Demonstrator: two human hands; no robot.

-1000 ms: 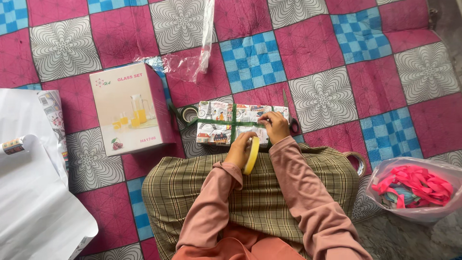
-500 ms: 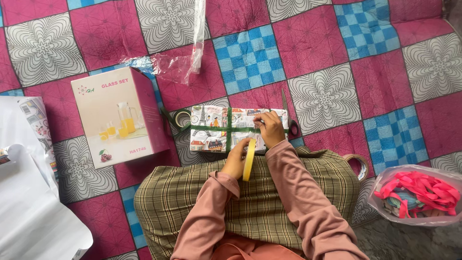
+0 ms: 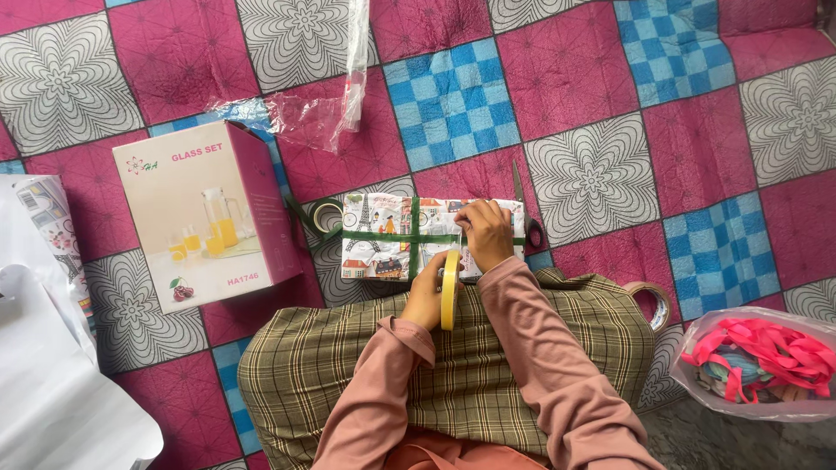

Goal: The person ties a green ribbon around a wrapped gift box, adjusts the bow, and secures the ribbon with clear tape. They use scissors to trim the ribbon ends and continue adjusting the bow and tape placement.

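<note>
Pink-sided cardboard box (image 3: 205, 213) stands just left of the wrapped parcel (image 3: 392, 237), which lies on the patchwork quilt (image 3: 592, 78) at the person's knees, bound with green ribbon (image 3: 414, 237). The left hand (image 3: 428, 292) grips a yellow tape roll (image 3: 449, 290); the right hand (image 3: 486, 233) presses the parcel's right end, hiding it. Scissors (image 3: 526, 218) lie partly covered behind that hand. A bag of pink ribbons (image 3: 759, 355) is cut off at right.

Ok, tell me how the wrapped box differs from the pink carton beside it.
The wrapped box is covered in picture-print paper and crossed with green ribbon; the pink carton is bare and unribboned. The wrapped box is smaller and lies flat under the right hand; the pink carton is larger and untouched. Both sit on the quilt.
</note>
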